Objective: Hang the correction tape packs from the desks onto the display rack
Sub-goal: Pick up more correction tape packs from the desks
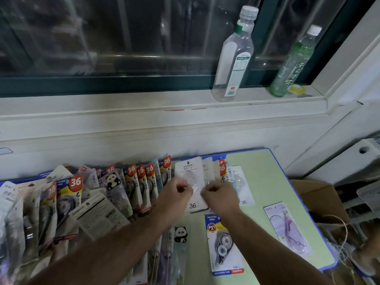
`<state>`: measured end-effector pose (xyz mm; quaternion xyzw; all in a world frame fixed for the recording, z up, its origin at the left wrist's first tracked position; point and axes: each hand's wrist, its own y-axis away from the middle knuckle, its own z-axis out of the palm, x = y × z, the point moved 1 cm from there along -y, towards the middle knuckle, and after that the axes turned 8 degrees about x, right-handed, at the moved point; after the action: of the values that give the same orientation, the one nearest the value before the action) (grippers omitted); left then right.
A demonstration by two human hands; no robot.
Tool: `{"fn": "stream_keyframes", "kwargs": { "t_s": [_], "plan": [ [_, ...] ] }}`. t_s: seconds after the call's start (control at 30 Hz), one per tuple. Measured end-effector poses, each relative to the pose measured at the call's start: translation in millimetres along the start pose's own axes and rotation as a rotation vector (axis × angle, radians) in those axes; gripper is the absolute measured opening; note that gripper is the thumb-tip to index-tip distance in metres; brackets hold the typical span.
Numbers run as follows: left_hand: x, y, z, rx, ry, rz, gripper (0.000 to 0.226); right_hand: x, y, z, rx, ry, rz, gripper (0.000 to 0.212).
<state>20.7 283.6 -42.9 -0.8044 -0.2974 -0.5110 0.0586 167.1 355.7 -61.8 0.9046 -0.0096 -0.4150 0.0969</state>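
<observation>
On the desk: white correction tape pack sits between both hands, near the far edge.
Left hand: fingers curled, pinching pack's left side.
Right hand: fingers curled, pinching its right side.

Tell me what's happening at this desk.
A person is handling correction tape packs on a green desk below a window sill. The left hand and right hand both appear to grip a white correction tape pack printed 36, at the desk's far edge. A crowded row of packs with red 36 labels fills the left side. A blue and yellow pack and a purple pack lie loose nearer. No display rack is in view.
</observation>
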Motion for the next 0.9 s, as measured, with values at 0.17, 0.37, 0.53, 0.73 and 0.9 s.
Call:
{"fn": "stream_keyframes", "kwargs": {
  "t_s": [0.17, 0.37, 0.53, 0.73, 0.9],
  "plan": [
    [26, 18, 1, 0.184, 0.097, -0.049, 0.06, -7, 16, -53, 0.01, -0.404, 0.107, 0.037],
    [58, 66, 6, -0.337, 0.636, -0.251, 0.036, 4, 60, -101, -0.136, -0.739, 0.036, 0.027],
    [61, 122, 22, -0.367, 0.709, -0.2, 0.039, 26, 108, -130, -0.234, -0.809, 0.029, 0.025],
    [67, 187, 47, -0.459, 0.775, -0.124, 0.067, 58, 176, -161, -0.142, -0.773, -0.018, 0.031],
    [86, 244, 73, -0.518, 0.777, 0.012, 0.057, 78, 228, -188, 0.144, -0.738, -0.116, 0.027]
  ]
}}
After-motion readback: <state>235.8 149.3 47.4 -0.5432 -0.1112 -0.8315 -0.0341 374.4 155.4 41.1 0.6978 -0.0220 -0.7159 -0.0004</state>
